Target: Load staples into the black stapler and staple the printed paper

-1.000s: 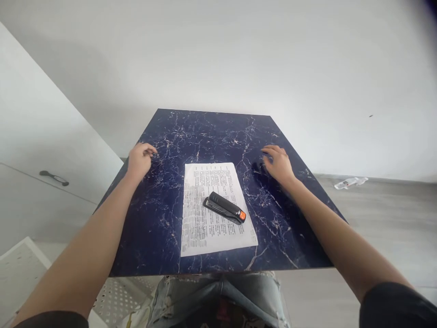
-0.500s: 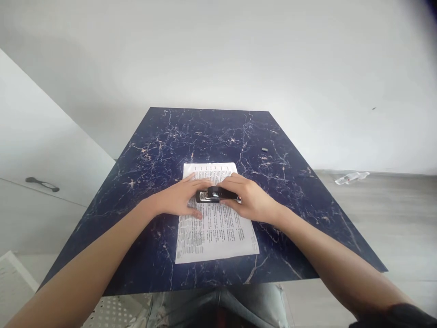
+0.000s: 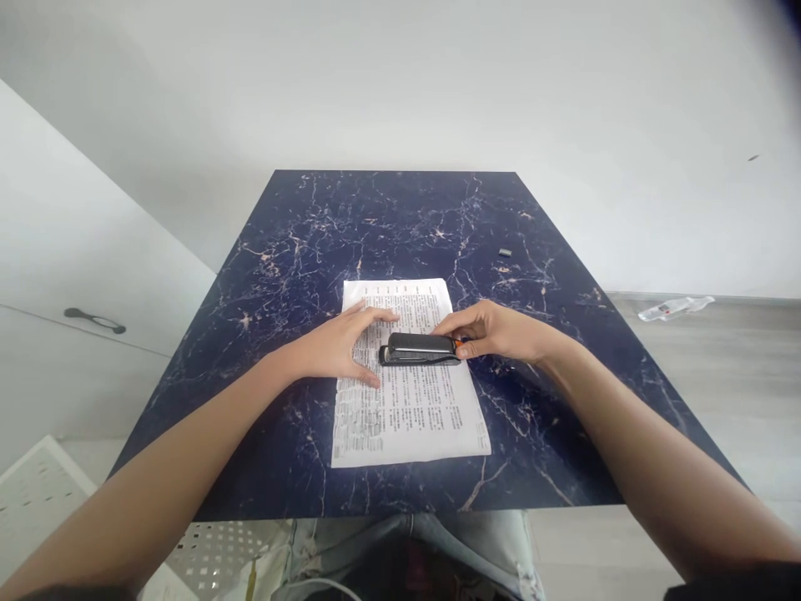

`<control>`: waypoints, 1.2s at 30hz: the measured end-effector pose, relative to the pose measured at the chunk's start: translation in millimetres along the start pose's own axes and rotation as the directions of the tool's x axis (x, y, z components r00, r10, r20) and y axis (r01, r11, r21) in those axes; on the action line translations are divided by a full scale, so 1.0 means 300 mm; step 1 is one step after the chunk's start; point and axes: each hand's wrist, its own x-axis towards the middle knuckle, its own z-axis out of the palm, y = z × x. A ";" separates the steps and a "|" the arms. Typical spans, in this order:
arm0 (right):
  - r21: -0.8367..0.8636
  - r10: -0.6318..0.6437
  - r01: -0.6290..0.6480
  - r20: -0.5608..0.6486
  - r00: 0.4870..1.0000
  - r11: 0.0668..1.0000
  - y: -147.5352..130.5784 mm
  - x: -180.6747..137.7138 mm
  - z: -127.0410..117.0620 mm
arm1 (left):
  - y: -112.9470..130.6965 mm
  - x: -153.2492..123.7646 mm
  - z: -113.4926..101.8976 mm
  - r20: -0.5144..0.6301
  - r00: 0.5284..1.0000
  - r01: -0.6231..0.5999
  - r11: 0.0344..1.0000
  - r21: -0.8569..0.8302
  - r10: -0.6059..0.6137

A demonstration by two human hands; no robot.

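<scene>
A black stapler [image 3: 418,348] lies across the middle of a printed sheet of paper [image 3: 413,417], its front end toward the left. My right hand [image 3: 491,331] pinches its rear end, where a bit of orange shows by the fingers. Over the paper's left side, my left hand [image 3: 341,344] has its thumb and fingers spread around the stapler's front end, apart from it. Whether those fingertips touch the paper I cannot tell. The stapler's top arm is down along its base.
The paper rests on a dark blue marbled table [image 3: 250,451]. A small grey piece, perhaps a strip of staples [image 3: 505,252], lies at the back right. On the floor to the right is clear plastic packaging [image 3: 676,309]. A white cabinet [image 3: 75,250] stands at left.
The stapler's top arm, raised before, is now down. My right hand has slid back to the stapler's rear end, and my left hand has come away from its front. The view has shifted slightly.
</scene>
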 end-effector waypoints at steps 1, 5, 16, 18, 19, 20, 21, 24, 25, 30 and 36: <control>0.019 0.011 -0.011 0.002 1.000 1.000 0.005 0.000 -0.005 | 0.002 0.000 -0.001 0.003 1.000 0.006 1.000 -0.001 -0.006; -0.168 -0.013 -0.001 -0.081 0.997 0.986 0.022 0.004 0.008 | -0.007 -0.001 -0.008 0.009 1.000 0.024 0.999 -0.021 -0.024; -0.792 -0.593 0.135 -0.320 0.739 0.596 0.029 0.043 0.215 | 0.049 0.008 0.024 -0.397 0.894 -0.304 0.367 -0.879 -0.208; -0.951 -0.740 0.063 -0.194 0.644 0.304 0.015 0.031 0.220 | 0.072 0.010 0.026 -0.202 0.948 -0.166 0.163 -0.973 -0.244; -0.987 -0.765 0.022 -0.110 0.634 0.160 0.008 0.026 0.222 | 0.079 0.010 0.029 -0.135 0.963 -0.115 0.095 -0.989 -0.233; -0.999 -0.764 -0.009 -0.039 0.644 0.044 0.002 0.022 0.225 | 0.082 0.010 0.033 -0.098 0.972 -0.087 0.058 -0.994 -0.215; -0.999 -0.751 -0.028 0.007 0.660 -0.033 -0.003 0.021 0.228 | 0.083 0.010 0.038 -0.085 0.976 -0.076 0.053 -0.996 -0.201; -0.994 -0.753 -0.094 -0.017 0.658 -0.059 -0.005 0.023 0.233 | 0.073 0.010 0.051 -0.095 0.973 -0.071 0.119 -0.990 -0.212; -0.991 -0.772 -0.135 -0.085 0.630 -0.001 -0.003 0.026 0.230 | 0.067 0.010 0.052 -0.083 0.969 -0.051 0.140 -0.989 -0.231; -0.726 -0.556 -0.151 -0.627 0.545 0.671 0.007 0.041 0.206 | 0.036 0.013 0.031 -0.305 0.891 -0.219 0.270 -0.938 -0.336; -0.611 -0.304 -0.067 -0.482 0.822 0.789 0.014 0.064 0.217 | 0.073 -0.011 0.011 -0.753 0.640 -0.576 0.554 -0.601 -0.153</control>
